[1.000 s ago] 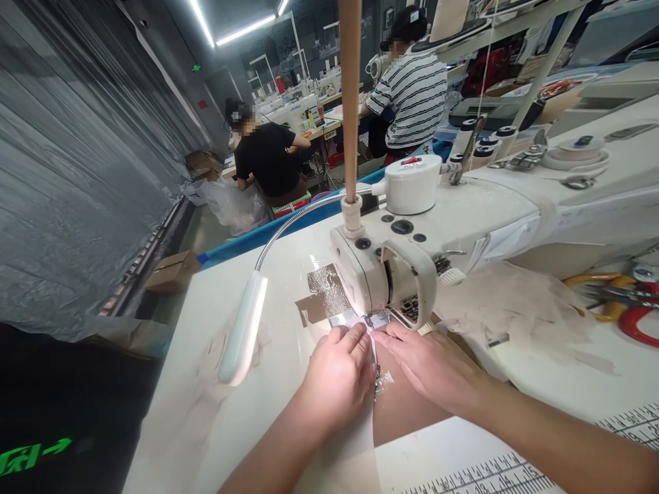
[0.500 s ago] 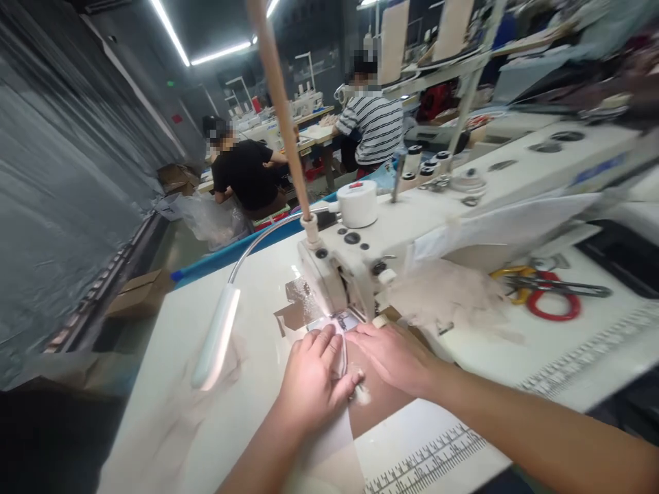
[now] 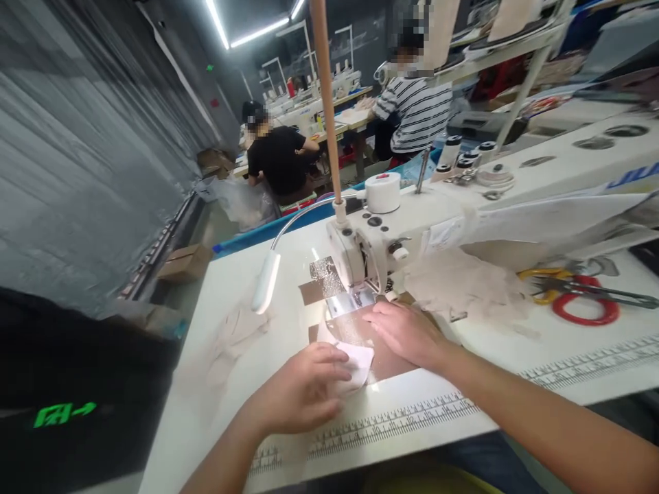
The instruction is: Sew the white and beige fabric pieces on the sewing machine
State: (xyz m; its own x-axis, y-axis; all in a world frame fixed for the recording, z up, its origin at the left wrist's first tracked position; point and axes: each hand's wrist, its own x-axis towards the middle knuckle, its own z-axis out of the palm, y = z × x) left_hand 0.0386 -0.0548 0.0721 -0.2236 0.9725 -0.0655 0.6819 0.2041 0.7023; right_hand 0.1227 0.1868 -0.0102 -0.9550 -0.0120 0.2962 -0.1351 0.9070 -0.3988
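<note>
My left hand [image 3: 309, 387] holds a small pale fabric piece [image 3: 355, 362] at its edge, in front of the sewing machine [image 3: 357, 257]. The fabric lies apart from the needle area, partly over a brown patch [image 3: 394, 353] on the table. My right hand [image 3: 404, 333] rests flat on that patch, close to the right of the machine's needle area, with its fingers stretched out and nothing visible in them. Beige fabric [image 3: 463, 285] is heaped to the right of the machine head.
A lit lamp [image 3: 266, 283] stands left of the machine. Thin fabric [image 3: 234, 339] lies on the left of the table. Scissors with red and yellow handles [image 3: 584, 302] lie right. A ruler strip [image 3: 401, 418] runs along the front edge. Two people sit beyond.
My left hand has moved left and toward the front edge, drawing the pale fabric away from the needle area. My right hand stays beside the machine. The view has shifted.
</note>
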